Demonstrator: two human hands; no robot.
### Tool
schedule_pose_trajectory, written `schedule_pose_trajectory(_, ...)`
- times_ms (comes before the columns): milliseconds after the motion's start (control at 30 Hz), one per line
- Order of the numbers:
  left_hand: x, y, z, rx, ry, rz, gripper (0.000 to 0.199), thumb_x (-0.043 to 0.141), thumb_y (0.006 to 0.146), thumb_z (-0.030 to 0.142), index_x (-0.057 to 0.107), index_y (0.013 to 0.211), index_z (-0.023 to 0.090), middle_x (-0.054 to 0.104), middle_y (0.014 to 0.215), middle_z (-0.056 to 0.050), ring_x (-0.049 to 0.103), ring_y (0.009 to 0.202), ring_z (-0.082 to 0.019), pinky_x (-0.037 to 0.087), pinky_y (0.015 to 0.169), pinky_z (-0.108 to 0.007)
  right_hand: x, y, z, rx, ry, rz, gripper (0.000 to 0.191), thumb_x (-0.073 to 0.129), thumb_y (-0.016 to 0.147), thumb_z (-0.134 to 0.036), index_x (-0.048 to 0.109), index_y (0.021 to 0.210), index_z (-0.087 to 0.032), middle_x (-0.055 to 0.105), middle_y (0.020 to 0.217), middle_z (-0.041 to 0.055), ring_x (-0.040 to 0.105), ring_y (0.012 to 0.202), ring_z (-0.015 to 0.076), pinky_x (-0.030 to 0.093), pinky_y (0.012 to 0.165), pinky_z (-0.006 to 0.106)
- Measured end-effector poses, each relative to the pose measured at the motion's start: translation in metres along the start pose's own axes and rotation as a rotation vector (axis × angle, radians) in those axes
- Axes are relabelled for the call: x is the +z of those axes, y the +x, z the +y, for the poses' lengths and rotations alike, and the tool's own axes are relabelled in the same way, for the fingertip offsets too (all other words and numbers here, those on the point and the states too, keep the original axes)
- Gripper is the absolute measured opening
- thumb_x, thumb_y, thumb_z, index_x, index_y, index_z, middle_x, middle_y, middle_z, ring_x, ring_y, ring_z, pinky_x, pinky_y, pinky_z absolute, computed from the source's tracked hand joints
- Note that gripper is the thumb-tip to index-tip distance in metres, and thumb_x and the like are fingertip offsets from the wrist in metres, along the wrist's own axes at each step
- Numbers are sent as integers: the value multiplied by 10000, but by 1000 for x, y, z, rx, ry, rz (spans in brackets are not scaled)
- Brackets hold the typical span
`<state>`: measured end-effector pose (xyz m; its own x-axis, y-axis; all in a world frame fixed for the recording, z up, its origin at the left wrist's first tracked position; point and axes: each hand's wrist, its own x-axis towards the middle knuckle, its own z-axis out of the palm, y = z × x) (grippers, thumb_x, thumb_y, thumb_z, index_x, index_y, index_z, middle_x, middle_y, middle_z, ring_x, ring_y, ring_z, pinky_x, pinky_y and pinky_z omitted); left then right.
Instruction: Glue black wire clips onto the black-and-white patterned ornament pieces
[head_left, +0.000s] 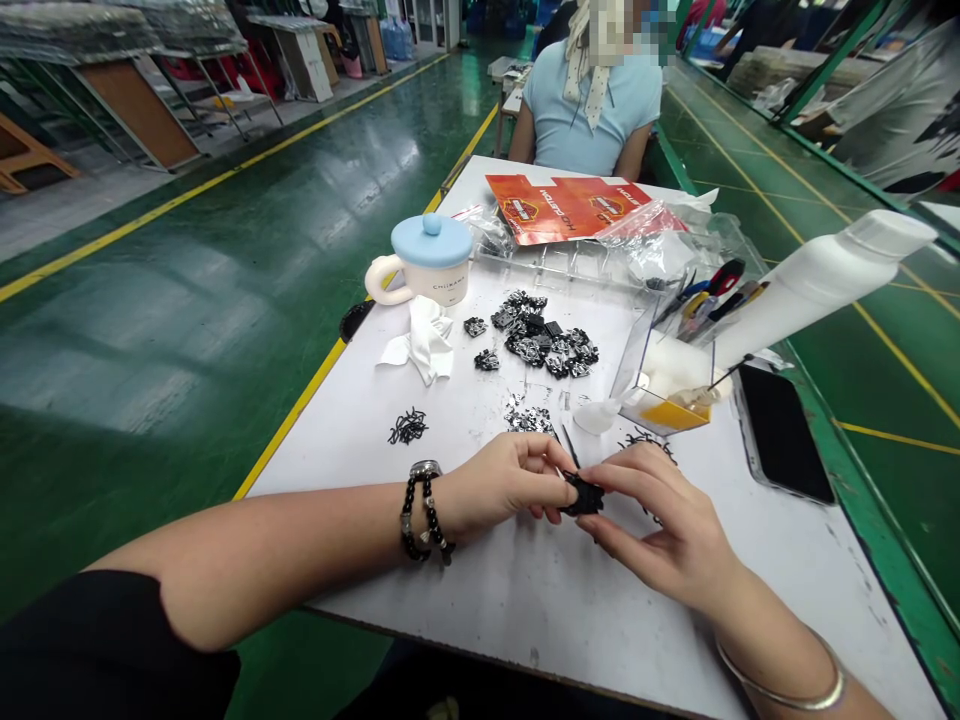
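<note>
A small black plastic part point(583, 495) is held just above the white table between both hands. My left hand point(517, 480) pinches it from the left with thumb and fingers. On its right side, my right hand point(667, 525) grips it between thumb and index finger. Just behind my hands lies a pile of tiny shiny metal pieces point(531, 420). Farther back sits a heap of black-and-silver parts point(544, 340), with two single ones to its left. Thin black strips point(409, 427) lie in a bunch at the left, and more strips point(649, 445) lie behind my right hand.
A lidded mug point(431, 265) and crumpled tissue point(424, 340) stand at the left. On the right are a clear tool holder point(667, 385), a white bottle point(825, 285) and a phone point(784, 435). Orange printed card point(562, 208) lies at the back, before a seated person point(585, 110).
</note>
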<state>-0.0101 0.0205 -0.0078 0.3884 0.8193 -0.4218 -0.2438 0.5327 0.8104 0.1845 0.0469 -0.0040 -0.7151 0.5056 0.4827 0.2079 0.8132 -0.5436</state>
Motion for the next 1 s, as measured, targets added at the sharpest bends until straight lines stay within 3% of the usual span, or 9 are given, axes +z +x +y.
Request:
schedule_pose_trajectory(833, -2, -1, -4, 116, 31, -29, 222, 714, 599, 193, 589, 776, 142, 556, 531, 45, 559, 519, -97, 413, 557, -232, -2, 0, 0, -61, -79, 7, 297, 639, 802, -115, 546, 1084, -132, 606, 858, 84, 533, 755, 187, 407, 653, 363)
schedule_pose_trajectory(1000, 1, -5, -1, 183, 122, -16, 203, 690, 610, 178, 584, 780, 146, 551, 570, 39, 497, 514, -71, 391, 521, -209, -1, -2, 2, -93, -113, 20, 323, 635, 802, -118, 542, 1110, -147, 609, 841, 71, 544, 736, 182, 415, 640, 359)
